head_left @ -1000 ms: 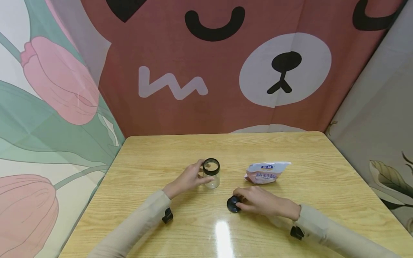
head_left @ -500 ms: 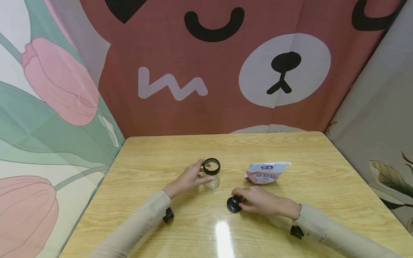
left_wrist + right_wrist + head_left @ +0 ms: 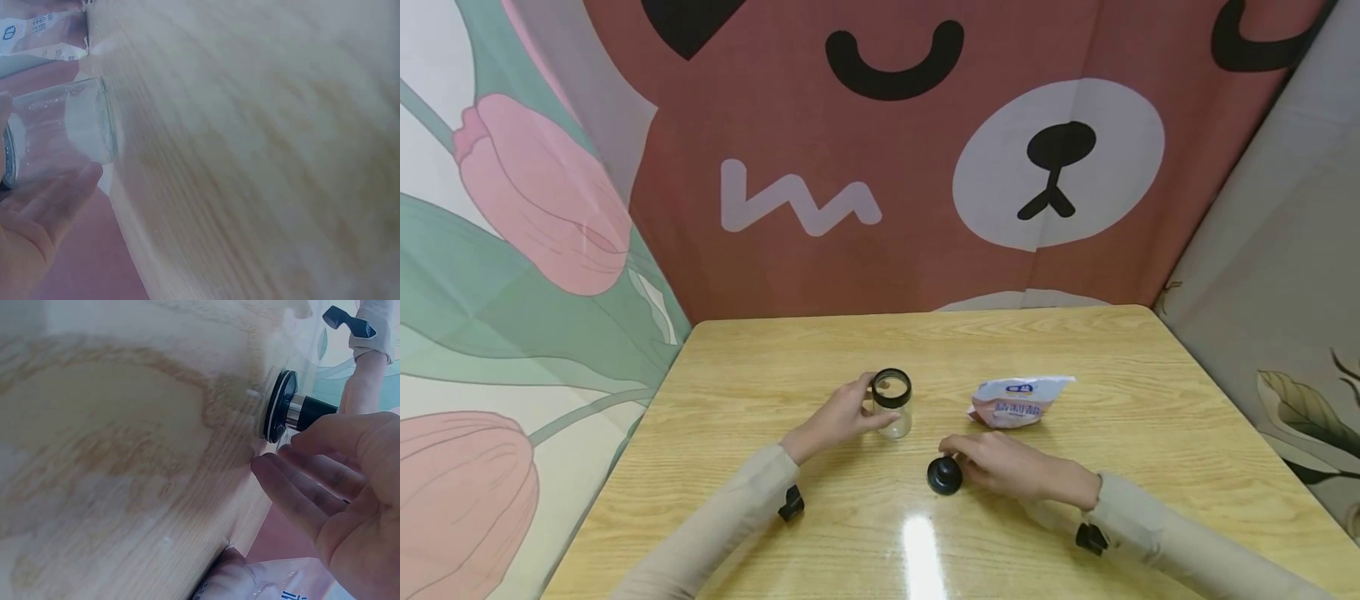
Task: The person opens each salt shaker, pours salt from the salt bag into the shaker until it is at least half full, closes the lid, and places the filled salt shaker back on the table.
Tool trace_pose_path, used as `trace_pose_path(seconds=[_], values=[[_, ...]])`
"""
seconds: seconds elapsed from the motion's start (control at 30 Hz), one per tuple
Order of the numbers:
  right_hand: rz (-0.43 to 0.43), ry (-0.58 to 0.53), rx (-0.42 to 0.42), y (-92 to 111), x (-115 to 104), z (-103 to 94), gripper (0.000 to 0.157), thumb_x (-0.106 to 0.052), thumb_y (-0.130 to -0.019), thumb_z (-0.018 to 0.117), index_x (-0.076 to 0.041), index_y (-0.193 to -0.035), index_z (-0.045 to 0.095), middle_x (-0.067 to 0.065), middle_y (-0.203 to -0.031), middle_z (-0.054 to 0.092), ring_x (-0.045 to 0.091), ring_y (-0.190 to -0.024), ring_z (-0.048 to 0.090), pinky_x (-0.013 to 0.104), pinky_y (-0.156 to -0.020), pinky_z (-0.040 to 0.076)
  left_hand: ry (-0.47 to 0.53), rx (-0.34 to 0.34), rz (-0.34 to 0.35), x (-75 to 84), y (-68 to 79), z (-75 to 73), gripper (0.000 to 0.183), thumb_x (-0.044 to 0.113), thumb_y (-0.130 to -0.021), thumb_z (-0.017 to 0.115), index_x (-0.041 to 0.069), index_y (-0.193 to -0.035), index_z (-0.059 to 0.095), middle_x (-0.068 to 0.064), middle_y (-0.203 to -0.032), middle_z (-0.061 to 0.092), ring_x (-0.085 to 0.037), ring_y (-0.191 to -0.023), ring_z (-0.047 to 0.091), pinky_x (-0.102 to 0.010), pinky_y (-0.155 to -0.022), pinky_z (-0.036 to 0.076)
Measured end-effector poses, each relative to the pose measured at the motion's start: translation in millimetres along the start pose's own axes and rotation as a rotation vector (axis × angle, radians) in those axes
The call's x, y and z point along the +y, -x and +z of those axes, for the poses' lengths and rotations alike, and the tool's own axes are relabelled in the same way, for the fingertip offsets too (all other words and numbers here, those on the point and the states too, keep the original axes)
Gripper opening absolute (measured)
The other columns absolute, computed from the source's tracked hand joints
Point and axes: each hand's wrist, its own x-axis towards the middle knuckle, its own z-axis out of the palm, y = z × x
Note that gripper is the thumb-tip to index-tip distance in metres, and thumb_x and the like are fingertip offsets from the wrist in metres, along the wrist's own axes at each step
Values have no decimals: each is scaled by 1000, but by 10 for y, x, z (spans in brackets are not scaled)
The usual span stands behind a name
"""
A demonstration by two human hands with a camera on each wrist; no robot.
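A clear glass jar (image 3: pixel 901 427) with a black rim stands upright and uncovered on the table. My left hand (image 3: pixel 837 422) holds it from the left, thumb in front and fingers behind; the left wrist view shows the fingers along the glass wall (image 3: pixel 53 134). Nearer to me lies a round black lid (image 3: pixel 944 477), its knob facing up. My right hand (image 3: pixel 1011 465) is just right of the lid. In the right wrist view, its fingers (image 3: pixel 294 487) are loosely bent and hold nothing, with the thumb near the knob (image 3: pixel 315 412).
Behind the right hand, a white and pink plastic packet (image 3: pixel 1018 404) with blue lettering stands on the wooden table (image 3: pixel 760 350). Printed cloth hangs (image 3: pixel 820 267) along the table's back and sides. Each sleeve bears a small black device (image 3: pixel 792 503) at the wrist.
My right hand's fingers and thumb have come off the lid's knob, so the whole lid now shows. The left hand and the jar stay in place.
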Motion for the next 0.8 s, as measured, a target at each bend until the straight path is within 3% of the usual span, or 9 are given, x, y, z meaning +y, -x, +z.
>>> trace_pose_path(seconds=[0.27, 0.4, 0.8], values=[[-19, 13, 14, -4, 9, -11, 37, 3, -80, 57, -6, -115, 51, 3, -102, 61, 12, -87, 59, 18, -74, 47, 39, 9, 32, -13, 21, 31, 67, 44, -79, 61, 7, -128, 36, -8, -113, 54, -10, -84, 60, -19, -63, 50], [-29, 30, 25, -10, 5, -18, 37, 3, -79, 58, -5, -115, 51, 4, -102, 61, 13, -88, 59, 20, -75, 47, 52, 7, 38, -22, 25, 43, 65, 43, -79, 61, 9, -129, 35, -2, -111, 53, -9, -83, 60, -19, -62, 50], [4, 26, 9, -2, -12, -78, 37, -1, -82, 58, -9, -116, 50, 3, -104, 61, 12, -87, 59, 20, -74, 48, 84, 8, 40, 17, 23, 50, 65, 42, -80, 61, 14, -132, 32, -11, -118, 51, -12, -91, 56, -21, -65, 50]])
